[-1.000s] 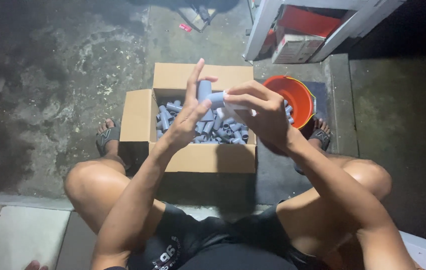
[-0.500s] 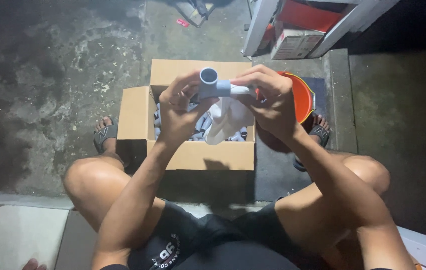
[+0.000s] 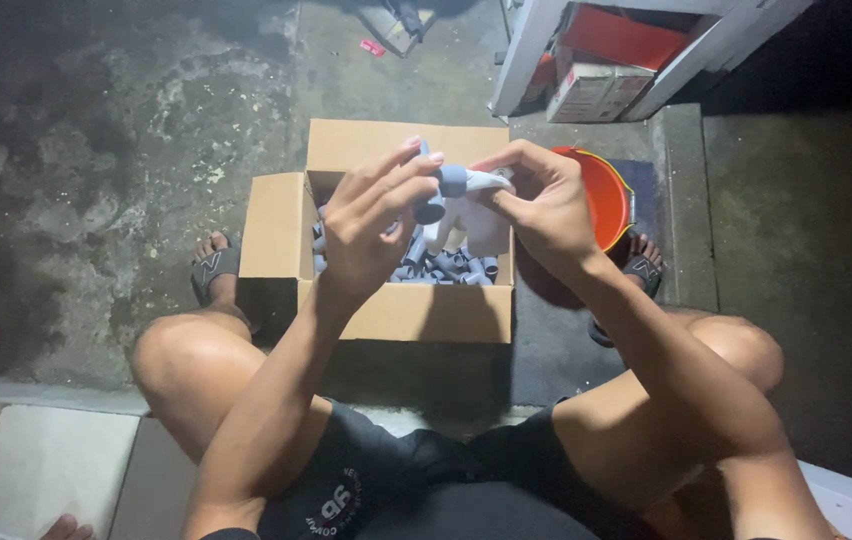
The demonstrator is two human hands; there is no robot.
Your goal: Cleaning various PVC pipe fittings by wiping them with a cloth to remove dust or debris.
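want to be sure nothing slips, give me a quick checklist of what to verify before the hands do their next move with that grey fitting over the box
1. Left hand on the grey pipe fitting: ok, fingers wrapped round it.
2. Right hand holding the white wrapper at the fitting's end: ok, pinched by fingertips.
3. Fitting held over the cardboard box: ok, a drop would likely land inside.
4. Box flaps open, grey fittings inside reachable: ok.
5. Orange bucket within reach beside the box: ok; its contents: cannot tell.
6. Wrapper fully off the fitting: cannot tell, the hands hide the join.
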